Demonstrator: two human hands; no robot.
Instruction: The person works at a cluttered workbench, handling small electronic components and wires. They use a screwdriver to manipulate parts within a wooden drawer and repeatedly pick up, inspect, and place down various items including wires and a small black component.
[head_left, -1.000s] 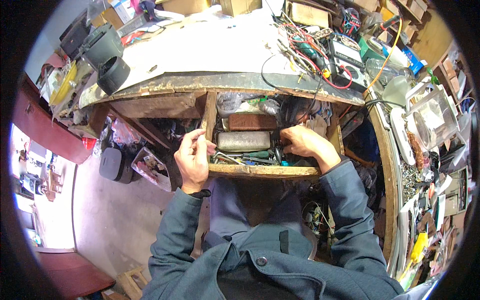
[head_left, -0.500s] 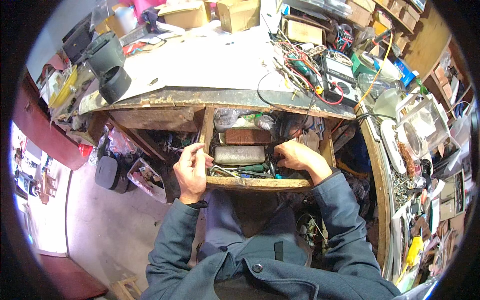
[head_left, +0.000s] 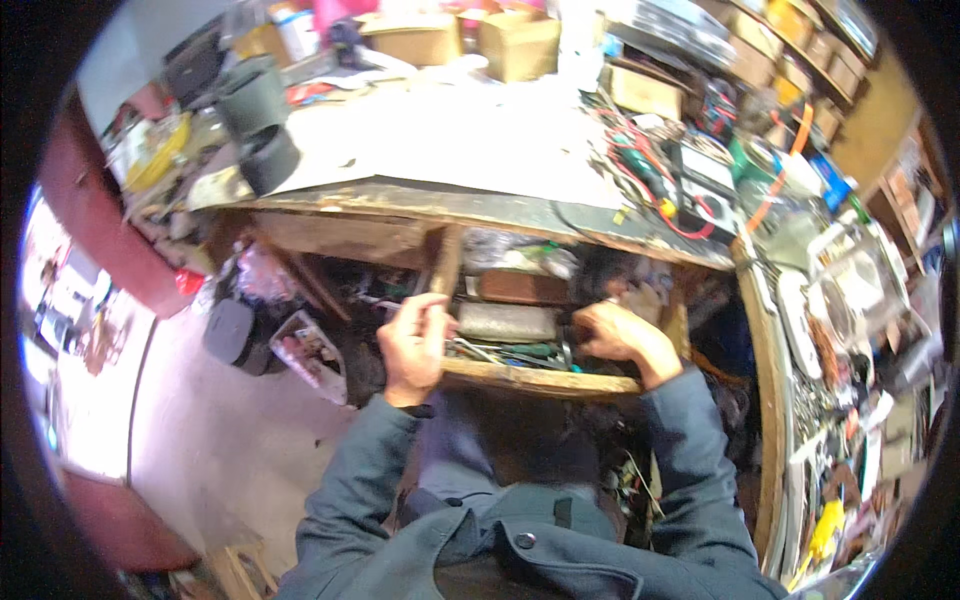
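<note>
An open wooden drawer (head_left: 545, 380) sits below the worktop, in front of my lap. My left hand (head_left: 412, 350) is raised at its left side, fingers bent in; a thin pale piece (head_left: 378, 302) shows beside the fingertips, and I cannot tell whether it is held. Down in the right part of the drawer, my right hand (head_left: 625, 338) has its fingers curled; its fingertips are hidden. Between the hands lie a grey oblong block (head_left: 507, 322), a reddish-brown block (head_left: 522, 288) behind it, and several hand tools (head_left: 500, 352) along the drawer front. Clear plastic bags (head_left: 515, 252) fill the back.
A white sheet (head_left: 450, 130) covers the worktop. Tangled leads (head_left: 640, 160) and a meter (head_left: 705, 175) lie at its right, dark cylindrical containers (head_left: 268, 160) at its left. Cardboard boxes (head_left: 412, 40) stand behind. A cluttered side shelf (head_left: 815, 350) runs along my right.
The whole view has shifted, so the drawer and both hands appear farther right and slightly blurred. Both hands keep about the same places at the drawer.
</note>
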